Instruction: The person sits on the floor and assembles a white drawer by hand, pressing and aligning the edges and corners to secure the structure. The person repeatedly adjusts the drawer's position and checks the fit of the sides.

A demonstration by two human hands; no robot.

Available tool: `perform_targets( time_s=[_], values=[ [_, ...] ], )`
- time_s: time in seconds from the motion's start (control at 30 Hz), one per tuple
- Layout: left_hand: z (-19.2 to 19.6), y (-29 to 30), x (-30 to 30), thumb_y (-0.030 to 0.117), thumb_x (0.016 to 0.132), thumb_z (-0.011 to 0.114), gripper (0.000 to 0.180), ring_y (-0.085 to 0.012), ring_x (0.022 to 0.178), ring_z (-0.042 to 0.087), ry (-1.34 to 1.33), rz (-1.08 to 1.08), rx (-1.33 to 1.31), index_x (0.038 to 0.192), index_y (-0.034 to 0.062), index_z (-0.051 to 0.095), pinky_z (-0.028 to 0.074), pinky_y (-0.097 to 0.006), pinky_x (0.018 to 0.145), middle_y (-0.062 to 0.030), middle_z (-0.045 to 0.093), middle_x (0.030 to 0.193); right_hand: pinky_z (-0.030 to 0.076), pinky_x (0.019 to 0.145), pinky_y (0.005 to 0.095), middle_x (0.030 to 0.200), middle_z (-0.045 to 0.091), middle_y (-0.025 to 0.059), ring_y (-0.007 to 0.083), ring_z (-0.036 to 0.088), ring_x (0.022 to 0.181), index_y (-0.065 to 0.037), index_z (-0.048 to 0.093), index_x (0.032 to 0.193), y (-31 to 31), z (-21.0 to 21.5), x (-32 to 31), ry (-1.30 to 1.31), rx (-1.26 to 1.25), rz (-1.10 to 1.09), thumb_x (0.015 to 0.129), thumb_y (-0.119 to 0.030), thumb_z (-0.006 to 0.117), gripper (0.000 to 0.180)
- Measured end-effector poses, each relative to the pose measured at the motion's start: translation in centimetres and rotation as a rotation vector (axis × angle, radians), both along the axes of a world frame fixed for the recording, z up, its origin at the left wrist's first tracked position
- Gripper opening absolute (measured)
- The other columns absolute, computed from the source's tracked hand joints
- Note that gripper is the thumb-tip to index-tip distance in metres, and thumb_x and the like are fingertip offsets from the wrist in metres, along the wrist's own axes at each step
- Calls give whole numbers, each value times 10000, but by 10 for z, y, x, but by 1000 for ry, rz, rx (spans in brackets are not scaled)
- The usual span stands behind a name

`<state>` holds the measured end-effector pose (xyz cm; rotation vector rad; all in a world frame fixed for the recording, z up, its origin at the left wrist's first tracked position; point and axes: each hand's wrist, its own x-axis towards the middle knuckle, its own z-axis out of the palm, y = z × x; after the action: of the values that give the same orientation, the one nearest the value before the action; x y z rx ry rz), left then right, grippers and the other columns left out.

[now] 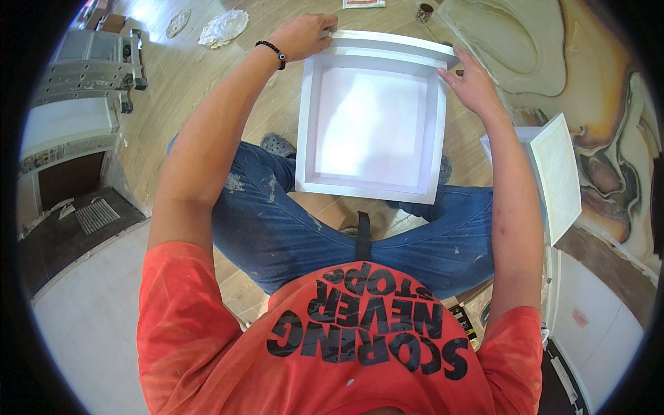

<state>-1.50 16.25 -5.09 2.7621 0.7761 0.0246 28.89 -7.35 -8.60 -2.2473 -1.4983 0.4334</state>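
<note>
A square white drawer (301, 131) sits in front of me, above my lower legs, with its inside facing up and nothing lying in it. Its far side carries a wider white panel (391, 41) that sticks out past both side walls. At that panel's left end my left hand (301, 38) is closed, fingers curled over the corner. My right hand (473, 81) grips the opposite end, with the thumb on the near face and the other fingers around the outer edge. The undersides of both grips are hidden.
A white panelled piece (555, 178) stands tilted by my right forearm, beside a large marble-patterned slab (602, 83). To the left lies a folded metal ladder (90, 76). Crumpled plastic (223, 28) and a small can (424, 12) are on the wood floor (155, 104).
</note>
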Motion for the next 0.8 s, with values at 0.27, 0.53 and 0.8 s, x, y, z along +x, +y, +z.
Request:
perform_targets(
  time_s=[0.27, 0.53, 0.8],
  values=[
    [1, 10, 2, 185, 923, 673, 234, -405, 1049, 675, 58, -23, -50, 1118, 59, 645, 530, -504, 905, -181, 732, 1089, 461, 1097, 477, 1359, 627, 185, 385, 590, 1263, -79, 593, 1428, 4, 38, -62, -106, 278, 244, 962, -305, 712, 532],
    [5, 5, 0, 195, 924, 695, 258, -391, 1076, 681, 38, -17, -28, 1150, 75, 654, 534, -507, 908, -163, 739, 1120, 445, 1103, 498, 1512, 528, 175, 349, 504, 1392, -75, 504, 1514, 16, -44, -174, -136, -74, 571, 962, -229, 680, 600],
    [8, 0, 4, 178, 939, 676, 267, -376, 1081, 690, 41, -6, -5, 1193, 97, 660, 545, -511, 912, -162, 742, 1115, 335, 1187, 552, 1667, 349, 197, 401, 339, 1521, -45, 435, 1576, 57, -102, -226, -347, -17, 451, 1016, -207, 505, 588]
  ],
)
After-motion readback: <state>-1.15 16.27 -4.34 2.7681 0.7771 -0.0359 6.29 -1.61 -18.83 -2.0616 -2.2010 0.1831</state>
